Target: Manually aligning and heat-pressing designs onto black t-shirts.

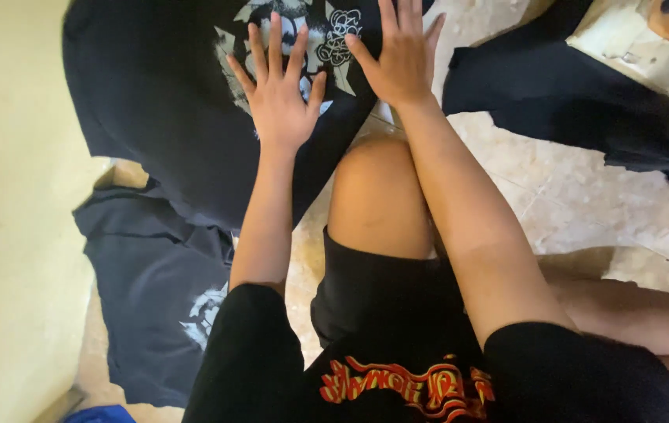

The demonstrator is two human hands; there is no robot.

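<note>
A black T-shirt [154,102] with a pale grey print lies spread on the tiled floor in front of me. My left hand [278,92] rests flat on it, fingers spread, over the print. My right hand [401,56] also lies flat on the shirt's right part, fingers apart. Neither hand holds anything. My bent knee [377,196] rises between my two arms.
A second dark T-shirt [154,290] with a pale print lies at lower left, partly under the first. Another black garment [585,102] lies at upper right on the beige tiled floor [577,211]. A yellow surface [13,235] runs along the left. A pale box [640,39] sits at top right.
</note>
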